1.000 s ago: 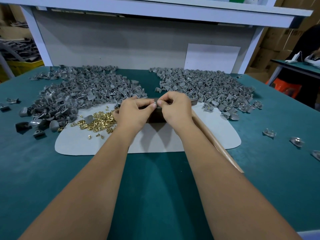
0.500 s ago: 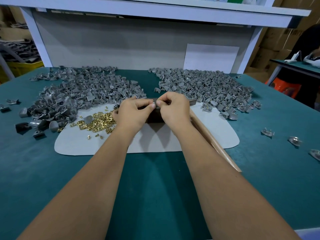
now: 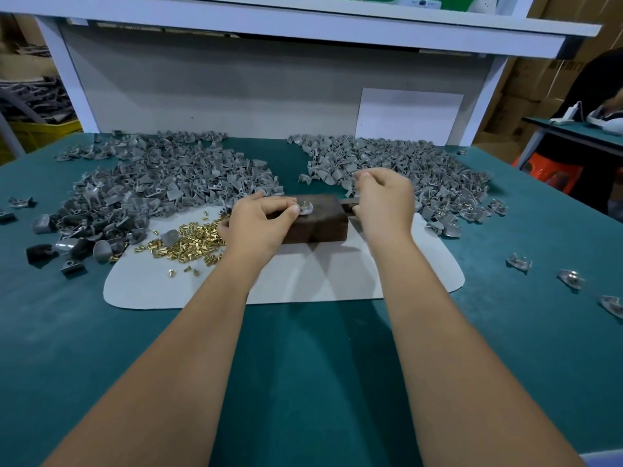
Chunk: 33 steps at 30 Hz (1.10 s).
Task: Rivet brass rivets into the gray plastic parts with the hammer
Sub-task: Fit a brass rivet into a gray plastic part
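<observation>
**Gray part pinned on the dark block**

At frame center our left hand [image 3: 256, 227] pinches a small curved gray plastic part [image 3: 305, 208] against the top of a dark, rough-faced block [image 3: 317, 224]; a brass rivet [image 3: 303, 205] stands up from the part. Our right hand [image 3: 384, 200] hovers just right of the block, fingers curled; whether its grip holds anything we cannot tell. The block sits on a smooth pale mat [image 3: 303, 281]. Shiny loose rivets [image 3: 188, 241] lie heaped on the mat's left. Two mounds of matte gray parts [image 3: 161, 187] and [image 3: 404, 166] fill the upper left and upper right of the teal felt counter [image 3: 303, 365].
</observation>
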### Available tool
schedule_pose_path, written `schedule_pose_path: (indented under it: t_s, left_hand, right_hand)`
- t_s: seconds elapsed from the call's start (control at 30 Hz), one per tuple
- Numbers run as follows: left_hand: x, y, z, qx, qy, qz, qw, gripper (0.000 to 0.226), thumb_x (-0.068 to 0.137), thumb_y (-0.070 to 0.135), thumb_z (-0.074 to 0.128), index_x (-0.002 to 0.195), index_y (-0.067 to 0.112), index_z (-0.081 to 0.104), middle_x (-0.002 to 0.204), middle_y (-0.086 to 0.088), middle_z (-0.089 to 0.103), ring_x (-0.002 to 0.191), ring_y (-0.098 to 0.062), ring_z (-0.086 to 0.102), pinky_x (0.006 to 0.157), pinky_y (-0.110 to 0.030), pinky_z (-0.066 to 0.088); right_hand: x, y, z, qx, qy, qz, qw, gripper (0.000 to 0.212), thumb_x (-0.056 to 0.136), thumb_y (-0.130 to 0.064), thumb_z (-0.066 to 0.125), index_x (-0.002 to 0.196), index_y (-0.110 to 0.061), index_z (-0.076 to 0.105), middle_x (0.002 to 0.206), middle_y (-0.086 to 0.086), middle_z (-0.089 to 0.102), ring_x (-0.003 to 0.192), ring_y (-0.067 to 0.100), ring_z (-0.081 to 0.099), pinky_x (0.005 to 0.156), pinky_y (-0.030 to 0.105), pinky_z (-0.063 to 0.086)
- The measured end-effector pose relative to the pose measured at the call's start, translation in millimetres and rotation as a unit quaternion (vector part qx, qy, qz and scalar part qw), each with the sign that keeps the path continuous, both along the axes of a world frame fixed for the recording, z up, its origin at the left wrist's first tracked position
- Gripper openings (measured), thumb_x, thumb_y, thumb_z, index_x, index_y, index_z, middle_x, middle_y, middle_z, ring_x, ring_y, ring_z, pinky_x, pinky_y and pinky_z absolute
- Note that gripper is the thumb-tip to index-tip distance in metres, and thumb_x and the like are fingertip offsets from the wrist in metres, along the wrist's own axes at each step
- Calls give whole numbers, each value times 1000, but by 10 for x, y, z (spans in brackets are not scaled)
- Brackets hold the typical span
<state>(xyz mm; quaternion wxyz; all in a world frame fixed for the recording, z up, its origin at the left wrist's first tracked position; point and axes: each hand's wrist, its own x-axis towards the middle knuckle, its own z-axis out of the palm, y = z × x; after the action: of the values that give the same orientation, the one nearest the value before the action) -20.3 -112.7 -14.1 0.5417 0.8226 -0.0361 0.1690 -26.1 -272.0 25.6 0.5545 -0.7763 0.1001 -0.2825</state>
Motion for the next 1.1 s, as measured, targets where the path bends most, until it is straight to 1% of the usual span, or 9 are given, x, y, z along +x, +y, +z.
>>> schedule_pose_path:
  t_s: [0.07,0.13,0.23,0.3,0.37,0.43,0.77,0.93,1.1]
  left_hand:
    - [4,2,-7,9,0,7,1000,21,90,34,69,79,51,66,99,36,58,136,-6,38,116,-49,14]
    - [5,5,-12,12,2,9,1000,18,90,35,69,80,51,67,101,36,58,136,-5,38,115,-50,15]
    - [2,0,-20,13,-1,12,1000,14,89,35,69,83,48,70,101,38,58,136,-6,39,115,-52,17]
    - [-8,1,-21,3,-8,13,1000,14,88,34,71,81,46,71,94,41,54,131,-6,42,115,-53,21]
    - [-9,10,-29,-6,-20,7,1000,15,87,31,72,78,44,71,98,24,66,125,-14,51,110,-56,32]
    - [-19,7,-28,3,-34,14,999,11,87,29,73,80,38,73,99,10,71,116,-24,57,104,-56,39]
    - [-64,-9,25,27,-15,44,999,4,80,36,76,80,38,73,101,13,71,118,-23,55,104,-53,39]
    - [-59,-17,45,32,-17,37,999,11,83,35,76,75,41,70,98,15,72,119,-22,55,105,-52,38]
    - [-70,-54,35,56,-20,78,995,4,84,38,74,86,36,77,92,22,69,115,-13,56,108,-46,29]
  right_hand:
    - [-48,-132,-1,-54,51,-20,997,25,85,-15,49,63,-19,60,65,6,62,65,27,59,65,48,57]
    - [-116,-249,-31,-201,143,-48,968,27,85,-24,51,60,-16,49,63,6,55,66,32,55,48,33,42]
    - [-219,-361,-95,-363,261,-59,893,44,92,-56,44,76,-16,52,87,9,54,88,30,54,61,30,36]
    - [-265,-360,-140,-419,302,-43,855,43,93,-53,46,100,-13,60,105,13,57,103,31,53,69,31,37]
    - [-294,-321,-154,-446,307,-35,840,33,91,-36,56,112,-11,59,113,14,59,105,31,54,69,30,37]
    - [-313,-289,-135,-445,299,-37,843,28,90,-24,54,116,-13,59,113,14,59,101,32,55,67,30,37]
    - [-374,-424,148,-358,171,-67,915,18,93,-18,51,102,-14,36,73,0,48,60,20,46,49,30,29]
    - [-610,-384,178,-281,100,21,954,31,91,-26,53,118,-40,54,93,-12,63,77,19,58,60,31,42]
    - [-736,-253,146,-329,99,18,939,45,94,-34,50,126,-64,41,99,-17,64,75,16,54,58,27,37]
